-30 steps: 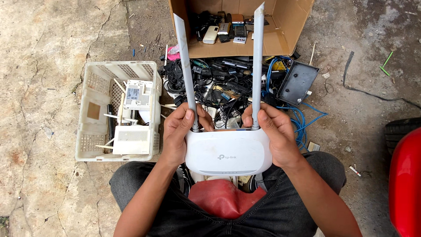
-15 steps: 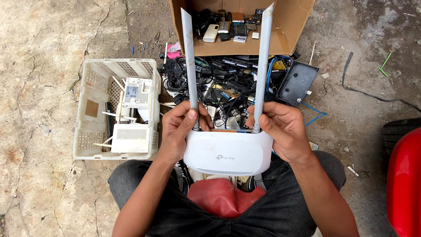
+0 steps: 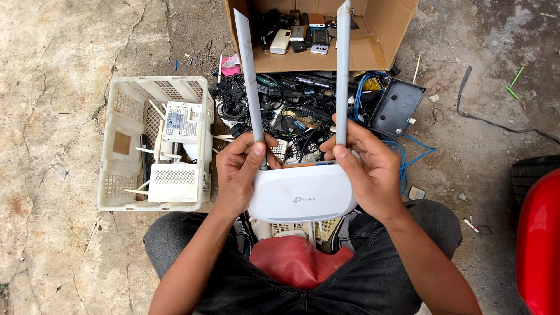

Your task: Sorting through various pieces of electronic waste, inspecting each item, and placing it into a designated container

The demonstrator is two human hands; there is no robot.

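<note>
I hold a white router (image 3: 300, 191) with two long grey antennas in front of my lap. My left hand (image 3: 240, 172) grips its left side, thumb at the base of the left antenna (image 3: 249, 76). On the other side, my right hand (image 3: 367, 169) clasps the router, fingers around the foot of the right antenna (image 3: 342, 70). Both antennas stand upright, the left one leaning slightly left.
A white plastic basket (image 3: 116, 140) with white routers sits on the concrete at left. A heap of black cables and adapters (image 3: 291, 105) lies ahead, beside a black box (image 3: 396, 108) and blue cable. A cardboard box (image 3: 379, 41) holds small devices. Red object (image 3: 539, 245) at right.
The router has risen a little and come closer to me. The left antenna has tilted slightly left, and my fingers have shifted around the antenna bases.
</note>
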